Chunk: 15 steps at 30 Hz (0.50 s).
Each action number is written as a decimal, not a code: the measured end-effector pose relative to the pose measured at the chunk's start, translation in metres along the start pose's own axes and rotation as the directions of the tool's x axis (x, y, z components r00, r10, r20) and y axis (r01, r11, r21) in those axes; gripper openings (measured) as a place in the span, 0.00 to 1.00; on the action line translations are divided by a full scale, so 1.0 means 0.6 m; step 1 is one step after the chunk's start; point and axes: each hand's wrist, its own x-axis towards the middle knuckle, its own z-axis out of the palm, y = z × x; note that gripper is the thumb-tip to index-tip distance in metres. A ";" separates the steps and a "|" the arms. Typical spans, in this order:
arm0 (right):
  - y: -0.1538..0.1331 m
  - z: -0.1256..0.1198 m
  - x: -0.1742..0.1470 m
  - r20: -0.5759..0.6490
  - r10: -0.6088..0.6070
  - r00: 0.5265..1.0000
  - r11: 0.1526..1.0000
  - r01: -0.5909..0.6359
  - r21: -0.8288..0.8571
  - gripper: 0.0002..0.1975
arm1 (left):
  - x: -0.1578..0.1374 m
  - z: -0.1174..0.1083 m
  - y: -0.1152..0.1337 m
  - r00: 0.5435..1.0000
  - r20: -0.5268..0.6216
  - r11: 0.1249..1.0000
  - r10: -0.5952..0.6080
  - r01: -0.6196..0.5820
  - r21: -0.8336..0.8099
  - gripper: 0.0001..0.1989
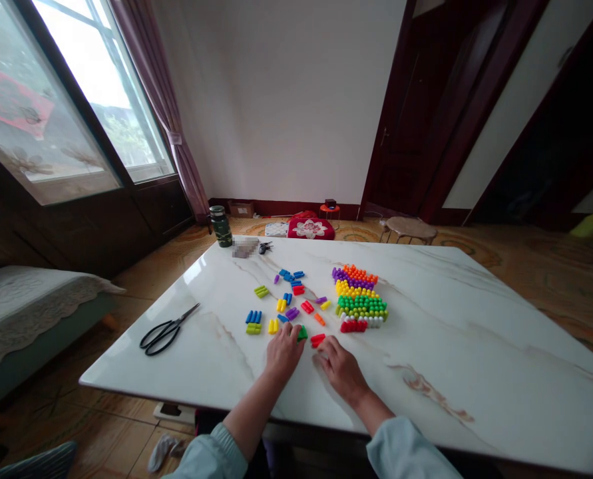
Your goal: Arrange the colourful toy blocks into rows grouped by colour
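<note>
My left hand (283,350) is closed around a small cluster of green plastic pegs (302,332), its fingers covering part of it. To its right, my right hand (343,374) has curled fingers at the right end of some red plastic pegs (317,339); the fingertips partly hide the contact. Loose peg groups lie beyond my hands, among them blue pegs (253,317), lime pegs (253,328), yellow pegs (273,326) and an orange peg (319,319). On the right stands a block of pegs in colour rows, with green pegs (361,305) in the middle and red pegs (353,326) nearest me.
Black-handled scissors (165,332) lie on the left of the white marble-patterned table (456,339). A dark green flask (221,226) and keys (265,248) are at the far left edge. A stool (410,228) stands beyond the table, and a covered bench (31,313) to the left.
</note>
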 end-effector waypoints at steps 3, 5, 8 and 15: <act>-0.009 -0.010 0.003 0.095 -0.062 0.994 0.998 0.065 -0.021 0.07 | 0.003 0.010 -0.002 0.999 -0.051 1.000 -0.006 0.005 -0.018 0.14; -0.010 -0.011 0.006 0.089 -0.048 0.995 0.997 0.053 -0.064 0.15 | 0.002 0.013 -0.006 0.997 -0.078 0.999 0.000 -0.003 -0.037 0.13; -0.005 -0.005 0.007 0.074 -0.025 0.997 0.994 0.032 -0.105 0.27 | -0.002 0.014 -0.011 0.995 -0.102 0.997 0.004 -0.011 -0.070 0.13; 0.007 0.008 0.001 0.005 -0.009 1.000 0.996 0.010 -0.086 0.30 | -0.014 0.005 -0.003 0.974 -0.003 0.964 0.228 -0.227 -0.138 0.12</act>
